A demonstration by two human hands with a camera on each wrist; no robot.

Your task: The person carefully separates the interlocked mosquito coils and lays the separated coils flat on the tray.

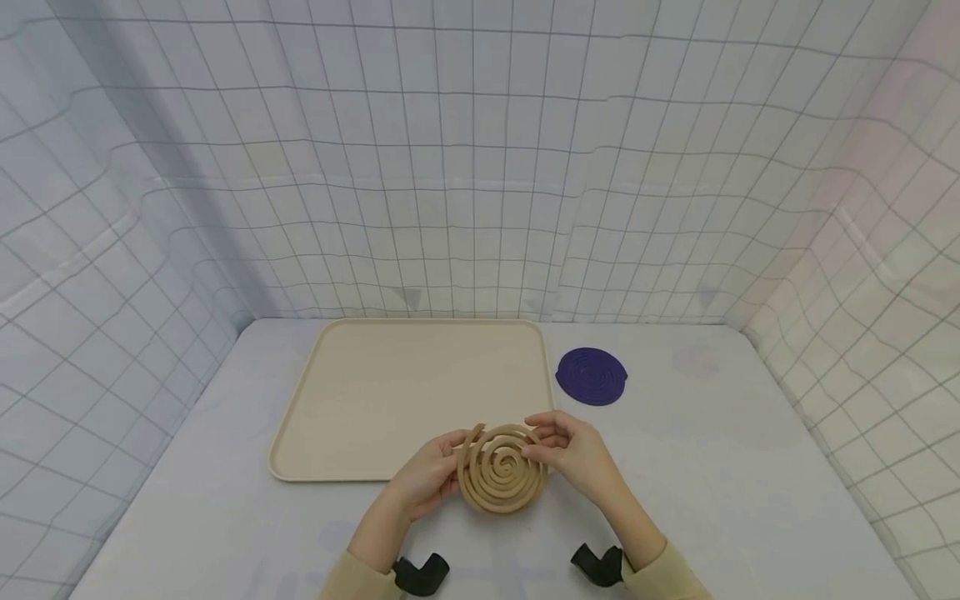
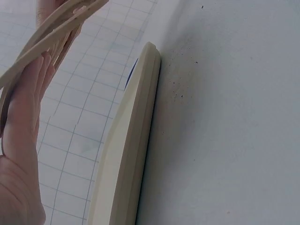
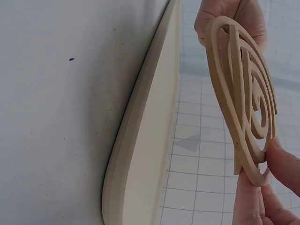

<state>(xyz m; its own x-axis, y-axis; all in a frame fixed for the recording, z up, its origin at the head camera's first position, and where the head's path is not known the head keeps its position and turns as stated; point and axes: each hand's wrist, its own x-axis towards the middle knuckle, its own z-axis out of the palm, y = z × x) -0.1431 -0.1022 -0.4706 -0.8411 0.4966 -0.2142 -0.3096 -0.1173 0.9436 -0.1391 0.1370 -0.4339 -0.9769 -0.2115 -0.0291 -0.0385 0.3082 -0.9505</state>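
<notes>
A tan mosquito coil (image 1: 504, 468), wound in a flat spiral, is held up between both hands in the head view. My left hand (image 1: 427, 479) grips its left edge, near a free strip end that sticks up at the top. On the right side, my right hand (image 1: 577, 454) pinches the outer rings, thumb in front and fingers behind. The right wrist view shows the coil (image 3: 239, 93) nearly edge-on, some strips standing apart from each other in layers. There the left hand (image 3: 234, 21) is at its far edge and the right thumb (image 3: 283, 164) presses on its near edge.
A shallow cream tray (image 1: 412, 481) lies on the white table (image 1: 720, 467), just beyond the hands and to the left. Right of the tray lies a flat purple spiral disc (image 1: 592, 377). Grid-patterned sheets (image 1: 480, 167) enclose the table at the back and sides.
</notes>
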